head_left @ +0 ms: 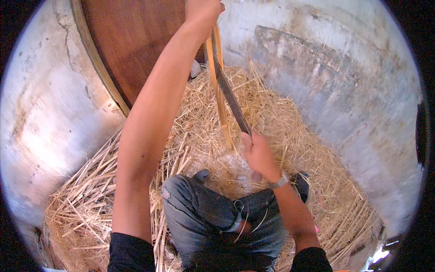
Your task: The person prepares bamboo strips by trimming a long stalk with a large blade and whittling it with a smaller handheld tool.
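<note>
Knees in dark jeans (204, 213) sit nearest, bent low over a big heap of dry straw (281, 118) between grey walls (344, 81). Far up, the left hand (202, 10) is closed around the top of a long pale cane strip (220, 97), so it stands steady. Nearer, on the right, the right hand (258, 154) is wrapped tight on a dark knife (231, 97), its blade laid against the strip for slicing.

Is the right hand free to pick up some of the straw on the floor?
Probably not as things stand: the right hand is closed on the long dark blade, whose edge lies against the pale strip held up by the left hand.
</note>
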`<state>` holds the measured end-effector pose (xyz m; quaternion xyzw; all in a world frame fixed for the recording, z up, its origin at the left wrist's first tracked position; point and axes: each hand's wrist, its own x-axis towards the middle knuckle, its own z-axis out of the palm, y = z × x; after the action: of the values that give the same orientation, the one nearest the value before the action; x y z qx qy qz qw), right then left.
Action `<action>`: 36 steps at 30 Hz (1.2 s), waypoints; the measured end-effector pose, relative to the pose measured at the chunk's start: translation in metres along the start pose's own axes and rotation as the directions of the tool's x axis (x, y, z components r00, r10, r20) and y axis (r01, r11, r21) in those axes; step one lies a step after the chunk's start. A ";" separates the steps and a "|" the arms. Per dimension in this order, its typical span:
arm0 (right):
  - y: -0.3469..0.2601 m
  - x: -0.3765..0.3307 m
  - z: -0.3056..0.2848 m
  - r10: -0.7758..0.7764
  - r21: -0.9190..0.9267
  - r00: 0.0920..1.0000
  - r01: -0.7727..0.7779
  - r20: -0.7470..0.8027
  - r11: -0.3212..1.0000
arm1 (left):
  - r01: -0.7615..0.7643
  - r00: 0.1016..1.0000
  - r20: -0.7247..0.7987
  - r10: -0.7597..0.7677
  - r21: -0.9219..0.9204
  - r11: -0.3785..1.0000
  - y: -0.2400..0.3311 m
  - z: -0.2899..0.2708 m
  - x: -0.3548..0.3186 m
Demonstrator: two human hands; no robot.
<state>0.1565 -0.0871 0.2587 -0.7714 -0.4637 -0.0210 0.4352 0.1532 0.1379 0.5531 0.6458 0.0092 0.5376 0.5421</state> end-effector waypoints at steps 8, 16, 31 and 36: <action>-0.007 -0.006 -0.029 -0.047 -0.252 0.999 0.049 0.012 0.967 | -0.219 0.968 -0.067 0.240 0.231 0.948 -0.002 0.014 -0.010; 0.036 -0.022 0.050 0.085 -0.186 0.990 -0.104 -0.109 0.977 | -0.137 0.891 -0.337 0.305 0.442 0.887 0.022 0.059 -0.045; 0.007 -0.030 -0.008 0.145 -0.291 0.988 -0.152 -0.045 0.945 | -0.157 0.879 -0.377 0.290 0.345 0.925 0.019 0.058 -0.054; 0.052 -0.022 0.065 0.223 -0.181 0.972 -0.233 -0.074 0.956 | -0.113 0.865 -0.408 0.291 0.408 0.906 0.021 0.078 -0.065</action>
<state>0.1583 -0.0675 0.1746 -0.8566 -0.3559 -0.0351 0.3718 0.1683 0.0369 0.5362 0.5877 0.1696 0.7180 0.3322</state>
